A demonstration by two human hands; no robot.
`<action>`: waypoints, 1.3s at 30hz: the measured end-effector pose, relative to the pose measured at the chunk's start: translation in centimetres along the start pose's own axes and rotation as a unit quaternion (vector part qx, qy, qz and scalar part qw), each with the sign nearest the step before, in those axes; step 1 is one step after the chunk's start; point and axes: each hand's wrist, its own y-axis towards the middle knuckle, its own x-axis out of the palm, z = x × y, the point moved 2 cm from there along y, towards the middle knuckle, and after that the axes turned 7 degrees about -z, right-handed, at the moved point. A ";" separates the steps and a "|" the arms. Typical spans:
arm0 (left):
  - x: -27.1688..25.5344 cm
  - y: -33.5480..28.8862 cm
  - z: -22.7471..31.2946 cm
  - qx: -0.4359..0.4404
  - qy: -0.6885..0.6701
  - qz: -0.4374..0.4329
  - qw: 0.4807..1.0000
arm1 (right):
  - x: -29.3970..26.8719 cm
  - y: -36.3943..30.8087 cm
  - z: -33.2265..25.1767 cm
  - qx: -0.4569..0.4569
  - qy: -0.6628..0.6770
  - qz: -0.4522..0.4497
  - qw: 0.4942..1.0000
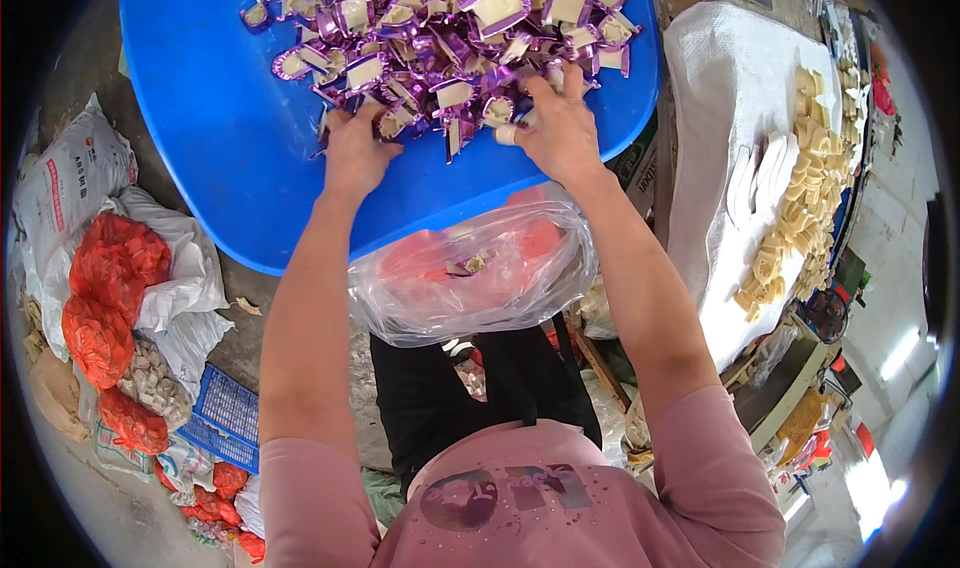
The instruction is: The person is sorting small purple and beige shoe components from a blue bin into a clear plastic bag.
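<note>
Small shiny purple pieces with cream-coloured faces lie in a loose pile (455, 48) on a blue tabletop or large tray (205, 88). My left hand (358, 153) reaches to the pile's near left edge, its thumb apart from the fingers. At the near right edge, my right hand (557, 133) has its fingers spread among the pieces, with white coverings on some fingertips. Both hands touch the pile, and some fingertips are hidden by it. Below the blue edge, a clear plastic bag (560, 258) lines a pinkish-red container (410, 258) with a few pieces inside.
To the right, a white woven sheet (700, 98) bears many cream pieces (800, 208) and white gloves (760, 178). On the left floor are white sacks (70, 183), red bags (105, 288) and a blue plastic crate (225, 413).
</note>
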 end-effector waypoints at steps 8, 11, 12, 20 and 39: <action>-2.6 -5.6 1.1 0.036 -0.180 0.048 0.982 | -2.5 -3.1 4.4 0.011 0.602 0.018 0.798; -3.2 -6.8 0.2 0.022 -0.316 0.014 0.948 | -2.6 -3.4 4.5 -0.004 0.665 -0.002 0.747; -3.4 -7.3 -0.1 0.014 -0.485 -0.029 0.874 | -2.5 -3.5 3.8 -0.006 0.628 -0.018 0.778; -2.6 -10.4 1.6 0.040 -0.783 -0.154 0.601 | -2.3 -5.7 0.6 -0.052 0.489 -0.081 0.867; 2.0 -16.3 6.0 0.089 -0.242 -0.214 0.942 | 1.6 -13.2 0.1 -0.144 0.263 -0.205 0.932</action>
